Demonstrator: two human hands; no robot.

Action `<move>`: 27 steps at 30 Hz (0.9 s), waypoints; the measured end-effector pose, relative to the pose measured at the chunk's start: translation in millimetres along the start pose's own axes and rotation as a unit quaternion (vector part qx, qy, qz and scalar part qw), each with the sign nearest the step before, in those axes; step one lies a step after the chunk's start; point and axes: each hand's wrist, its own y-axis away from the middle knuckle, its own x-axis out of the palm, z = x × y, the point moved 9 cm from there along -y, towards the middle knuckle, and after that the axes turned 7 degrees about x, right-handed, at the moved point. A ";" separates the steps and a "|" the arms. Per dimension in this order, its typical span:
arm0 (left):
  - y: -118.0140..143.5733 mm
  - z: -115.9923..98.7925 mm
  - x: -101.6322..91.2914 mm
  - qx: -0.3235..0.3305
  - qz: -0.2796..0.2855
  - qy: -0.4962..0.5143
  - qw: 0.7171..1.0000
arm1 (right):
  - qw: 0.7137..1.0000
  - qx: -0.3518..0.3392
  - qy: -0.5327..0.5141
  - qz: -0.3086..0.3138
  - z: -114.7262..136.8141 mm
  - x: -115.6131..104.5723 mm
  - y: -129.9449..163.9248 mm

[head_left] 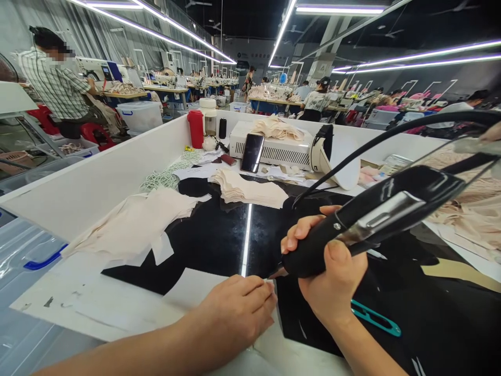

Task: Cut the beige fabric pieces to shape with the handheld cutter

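A: At the desk's [117, 308] near edge, what is each hand doing?

B: The right hand [332, 271] is wrapped tight round the black handle of a tool [376, 219], thumb on top, fingers curled under. The left hand [238, 308] lies palm down, fingers loosely together, pressing a pale sheet [203, 284] flat on the desk.

A: Where does the tool sit relative to the hands?

B: Its body runs from the right fist up toward 2 o'clock. Its tip [278, 271] points toward 8 o'clock and comes down right at the left fingertips; I cannot tell whether they touch.

A: How does the tool look?

B: Glossy black, long, with a metal plate along its side and a black cable [376, 138] arching off toward 1 o'clock.

A: What is nearby?

B: A teal snipper [376, 317] lies on the black surface at 4 o'clock of the right hand. Stacks of cream fabric pieces [250, 190] sit at 12 o'clock, a looser heap [136, 222] at 10 o'clock. Farther back stand a white machine [274, 149], a phone [252, 152] leaning on it and a red bottle [195, 128].
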 end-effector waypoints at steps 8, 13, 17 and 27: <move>-0.4 1.4 -1.3 -0.001 -0.005 -0.008 1.000 | 1.000 0.006 0.006 0.014 -5.6 4.9 2.2; -1.3 2.4 -2.1 0.002 0.001 -0.007 1.000 | 0.999 -0.019 0.044 0.003 5.0 0.5 0.1; 7.5 18.5 -4.2 -0.010 0.036 -0.016 0.999 | 0.995 -0.023 0.102 0.006 21.3 -4.3 -3.8; 31.9 59.0 -26.4 -0.052 0.081 -0.059 0.994 | 0.999 -0.002 0.051 -0.004 27.5 -11.9 10.8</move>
